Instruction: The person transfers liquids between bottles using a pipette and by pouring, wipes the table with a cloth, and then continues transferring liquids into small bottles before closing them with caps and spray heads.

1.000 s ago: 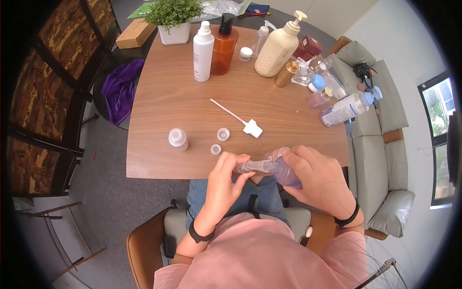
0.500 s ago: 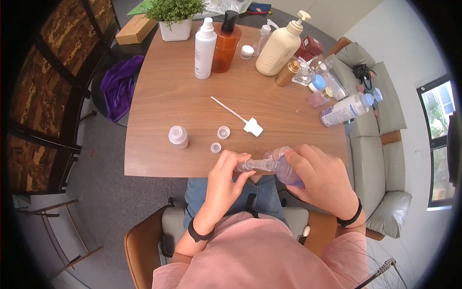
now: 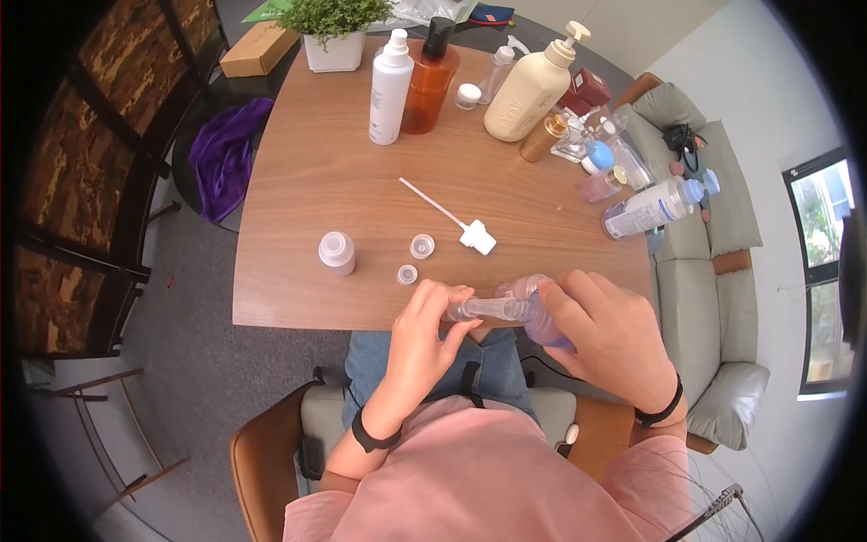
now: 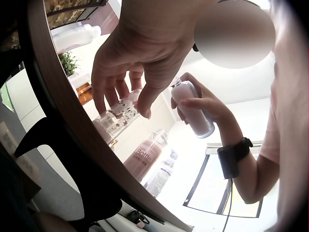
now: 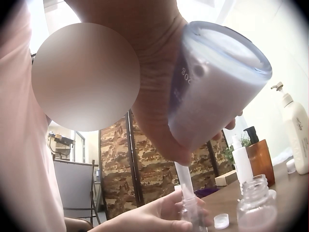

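Observation:
Over the table's near edge, my left hand point(image 3: 423, 330) grips a small clear bottle point(image 5: 193, 215) between thumb and fingers. My right hand point(image 3: 603, 330) wraps round a bluish translucent bottle point(image 5: 217, 82), tilted with its base up and its neck toward the left hand. A pale strip point(image 5: 183, 179) runs from below the tilted bottle into the clear bottle's neck. Close beside them stands an uncapped pink bottle point(image 4: 145, 157) with the word "Bottle" on it. Two small clear caps point(image 3: 422, 246) point(image 3: 407, 274) lie on the wood, near a white pump top with a long tube point(image 3: 477, 237).
A small whitish bottle point(image 3: 337, 253) stands at the table's left. Along the back are a potted plant point(image 3: 334, 45), a white spray bottle point(image 3: 390, 90), an amber bottle point(image 3: 429, 90) and a cream pump bottle point(image 3: 533, 90). Several more bottles, one with a blue top point(image 3: 655, 208), line the right edge.
Both hands keep their grips and nearly the same pose. The head view has shifted slightly, and the right hand sits a touch further right.

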Demonstrator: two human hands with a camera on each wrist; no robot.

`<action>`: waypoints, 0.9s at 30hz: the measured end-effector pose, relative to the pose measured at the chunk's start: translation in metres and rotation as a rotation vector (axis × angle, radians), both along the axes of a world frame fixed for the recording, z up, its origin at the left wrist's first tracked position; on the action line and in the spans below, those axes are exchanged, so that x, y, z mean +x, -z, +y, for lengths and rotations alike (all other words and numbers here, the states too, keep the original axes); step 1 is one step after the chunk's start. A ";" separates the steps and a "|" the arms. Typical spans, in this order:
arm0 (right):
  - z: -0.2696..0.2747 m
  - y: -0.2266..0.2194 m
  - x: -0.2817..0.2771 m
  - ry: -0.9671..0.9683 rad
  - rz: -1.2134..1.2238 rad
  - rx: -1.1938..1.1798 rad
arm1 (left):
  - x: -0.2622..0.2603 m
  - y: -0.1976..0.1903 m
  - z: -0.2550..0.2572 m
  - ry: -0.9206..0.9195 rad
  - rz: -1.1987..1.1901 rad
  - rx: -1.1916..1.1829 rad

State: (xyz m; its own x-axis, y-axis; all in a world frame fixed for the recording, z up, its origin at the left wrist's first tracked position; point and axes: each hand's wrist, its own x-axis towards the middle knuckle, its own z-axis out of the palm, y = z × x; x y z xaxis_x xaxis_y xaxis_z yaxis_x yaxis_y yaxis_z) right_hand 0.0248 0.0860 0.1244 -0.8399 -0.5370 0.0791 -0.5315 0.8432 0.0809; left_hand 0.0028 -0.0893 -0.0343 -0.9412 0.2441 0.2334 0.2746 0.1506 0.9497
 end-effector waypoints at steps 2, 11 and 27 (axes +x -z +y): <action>-0.001 -0.001 0.000 -0.001 0.002 0.001 | 0.000 -0.002 0.000 0.002 -0.005 0.003; -0.002 -0.004 -0.001 0.000 -0.001 0.022 | -0.001 0.000 0.000 0.001 0.007 -0.002; -0.002 -0.004 -0.001 -0.004 0.010 0.033 | -0.001 -0.001 -0.001 0.003 -0.007 -0.006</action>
